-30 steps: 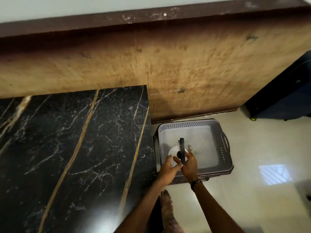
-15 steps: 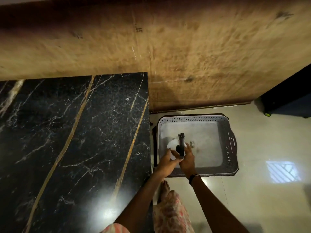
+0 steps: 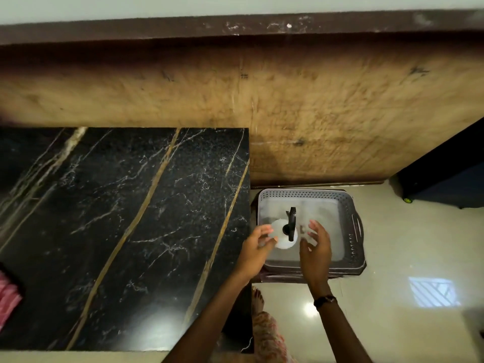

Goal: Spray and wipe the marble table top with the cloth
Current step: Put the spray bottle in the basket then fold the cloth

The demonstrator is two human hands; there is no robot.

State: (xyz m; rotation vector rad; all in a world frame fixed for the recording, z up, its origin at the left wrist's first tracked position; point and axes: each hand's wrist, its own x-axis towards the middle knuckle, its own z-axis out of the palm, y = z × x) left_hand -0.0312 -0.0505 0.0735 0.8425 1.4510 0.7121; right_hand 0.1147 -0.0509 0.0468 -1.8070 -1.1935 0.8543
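Observation:
The black marble table top [image 3: 125, 231] with gold and white veins fills the left half of the head view. To its right, on the floor, a grey perforated basket [image 3: 357, 229] holds a spray bottle [image 3: 284, 241] with a white body and a black trigger head, standing upright. My left hand [image 3: 255, 248] is just left of the bottle, fingers spread, close to its white body. My right hand [image 3: 315, 247] hovers just right of the bottle, fingers apart and holding nothing. No cloth lies on the marble in view.
A wooden panel wall [image 3: 288, 106] runs behind the table and basket. Glossy pale floor tiles [image 3: 406, 258] lie to the right, with a dark blue object [image 3: 450, 174] at the far right. Pink striped fabric [image 3: 7, 297] shows at the left edge. My bare foot [image 3: 258, 299] stands near the table corner.
Both hands were closed around the spray bottle's top inside the basket. Now they have come apart to either side of it, and the bottle stands alone.

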